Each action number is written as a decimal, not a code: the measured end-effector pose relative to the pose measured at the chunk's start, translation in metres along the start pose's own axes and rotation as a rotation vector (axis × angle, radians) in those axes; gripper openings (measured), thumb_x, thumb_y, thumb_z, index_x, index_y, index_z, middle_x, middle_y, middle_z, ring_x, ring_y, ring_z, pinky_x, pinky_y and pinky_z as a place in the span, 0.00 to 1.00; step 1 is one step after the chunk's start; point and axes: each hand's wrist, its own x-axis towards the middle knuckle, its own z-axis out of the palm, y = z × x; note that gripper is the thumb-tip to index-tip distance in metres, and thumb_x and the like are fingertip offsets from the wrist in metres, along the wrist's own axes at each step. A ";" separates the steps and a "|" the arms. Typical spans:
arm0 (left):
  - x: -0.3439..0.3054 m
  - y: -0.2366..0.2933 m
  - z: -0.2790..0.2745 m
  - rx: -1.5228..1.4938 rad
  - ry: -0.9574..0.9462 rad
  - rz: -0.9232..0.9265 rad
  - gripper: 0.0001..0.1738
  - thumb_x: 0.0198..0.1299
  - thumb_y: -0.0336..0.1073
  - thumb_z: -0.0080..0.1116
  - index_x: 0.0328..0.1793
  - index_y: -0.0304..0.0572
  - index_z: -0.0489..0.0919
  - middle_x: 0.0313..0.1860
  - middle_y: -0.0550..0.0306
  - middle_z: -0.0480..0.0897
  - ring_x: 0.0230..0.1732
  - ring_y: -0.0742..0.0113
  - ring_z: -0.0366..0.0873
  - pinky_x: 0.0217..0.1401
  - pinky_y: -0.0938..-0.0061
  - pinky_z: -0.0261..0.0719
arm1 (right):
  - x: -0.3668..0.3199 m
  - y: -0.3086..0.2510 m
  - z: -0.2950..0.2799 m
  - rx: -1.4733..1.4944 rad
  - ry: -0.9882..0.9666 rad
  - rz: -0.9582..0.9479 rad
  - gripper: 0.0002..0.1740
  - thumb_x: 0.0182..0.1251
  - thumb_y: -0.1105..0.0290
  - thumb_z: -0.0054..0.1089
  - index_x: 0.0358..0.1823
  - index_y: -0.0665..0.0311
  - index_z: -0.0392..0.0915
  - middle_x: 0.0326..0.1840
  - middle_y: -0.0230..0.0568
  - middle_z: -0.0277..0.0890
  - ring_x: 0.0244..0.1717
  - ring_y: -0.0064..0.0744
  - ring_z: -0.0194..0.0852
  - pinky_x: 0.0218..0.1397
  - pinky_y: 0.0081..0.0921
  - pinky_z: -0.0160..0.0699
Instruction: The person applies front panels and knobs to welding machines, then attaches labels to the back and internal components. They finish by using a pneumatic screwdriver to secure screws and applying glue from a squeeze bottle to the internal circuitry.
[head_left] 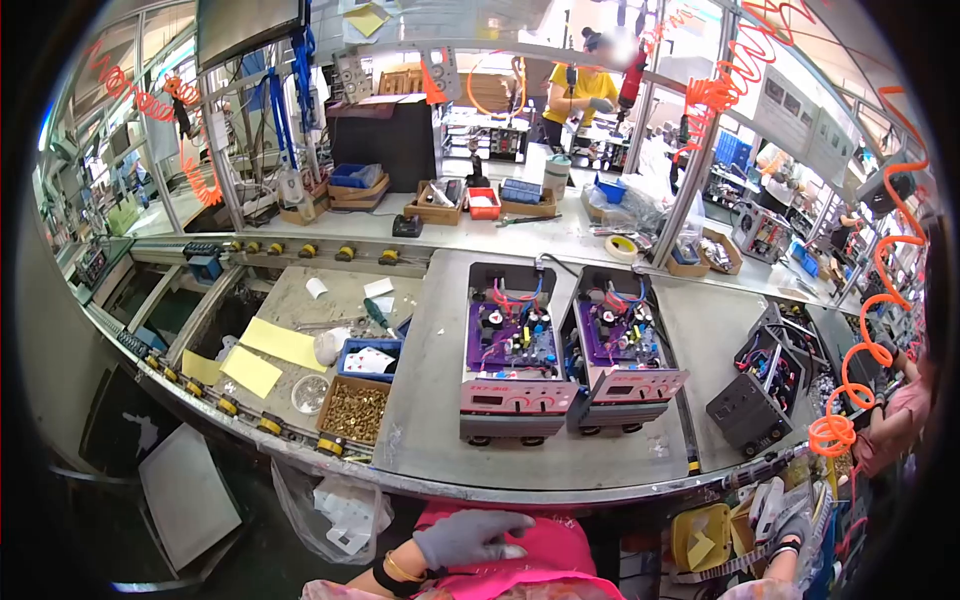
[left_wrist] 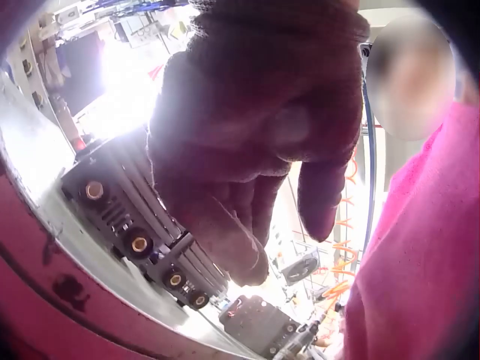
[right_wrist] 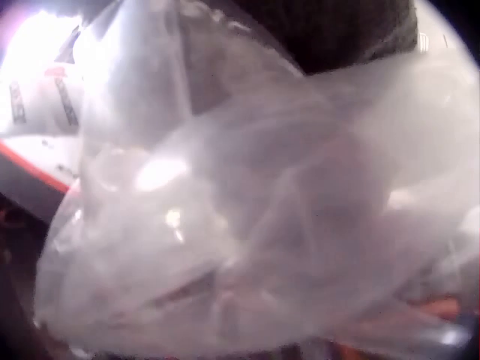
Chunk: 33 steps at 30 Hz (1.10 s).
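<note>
My left hand point(head_left: 470, 538), in a grey glove, hangs in front of the pink clothing with its fingers loosely bent and nothing between them; the left wrist view shows the same glove point(left_wrist: 255, 127) from close up. Off to the lower right, my right hand point(head_left: 797, 528) reaches down among bins beside the bench. A clear plastic bag point(right_wrist: 247, 217) fills most of the right wrist view and hides the fingers, so I cannot tell what they hold. Two open-topped machines, one on the left point(head_left: 515, 392) and one on the right point(head_left: 632, 388), stand side by side on the bench with purple circuit boards exposed.
A box of brass fittings point(head_left: 352, 408), a blue tray point(head_left: 370, 360) and yellow paper sheets point(head_left: 285, 343) lie left of the machines. Another machine point(head_left: 752, 410) stands tilted to the right, near an orange coiled hose point(head_left: 832, 432). A yellow bin point(head_left: 700, 535) is by my right hand.
</note>
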 end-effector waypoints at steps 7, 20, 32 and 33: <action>-0.001 -0.005 -0.001 -0.038 -0.052 -0.034 0.30 0.63 0.48 0.61 0.66 0.39 0.71 0.52 0.50 0.82 0.52 0.59 0.80 0.56 0.70 0.76 | -0.006 -0.009 0.010 0.081 0.122 0.066 0.14 0.61 0.67 0.49 0.41 0.67 0.77 0.45 0.55 0.75 0.48 0.53 0.74 0.50 0.39 0.72; 0.046 0.011 -0.018 -0.639 -0.159 0.030 0.25 0.67 0.36 0.56 0.68 0.37 0.68 0.52 0.51 0.81 0.51 0.69 0.77 0.56 0.72 0.76 | -0.037 0.009 -0.040 0.565 0.818 0.205 0.13 0.58 0.66 0.52 0.33 0.69 0.80 0.36 0.56 0.80 0.40 0.52 0.77 0.46 0.41 0.75; 0.124 0.015 0.052 -1.853 -0.238 -0.297 0.37 0.66 0.61 0.46 0.68 0.37 0.66 0.66 0.40 0.70 0.68 0.46 0.66 0.72 0.50 0.61 | -0.273 -0.363 -0.237 1.219 0.222 -1.217 0.14 0.54 0.70 0.69 0.43 0.59 0.81 0.38 0.38 0.82 0.38 0.38 0.83 0.41 0.31 0.81; 0.118 0.010 0.052 -1.849 -0.145 -0.291 0.37 0.66 0.62 0.45 0.68 0.38 0.66 0.66 0.41 0.70 0.68 0.46 0.66 0.73 0.51 0.59 | -0.292 -0.389 -0.247 1.304 0.408 -1.305 0.10 0.55 0.68 0.67 0.39 0.58 0.81 0.32 0.39 0.80 0.32 0.39 0.82 0.37 0.32 0.80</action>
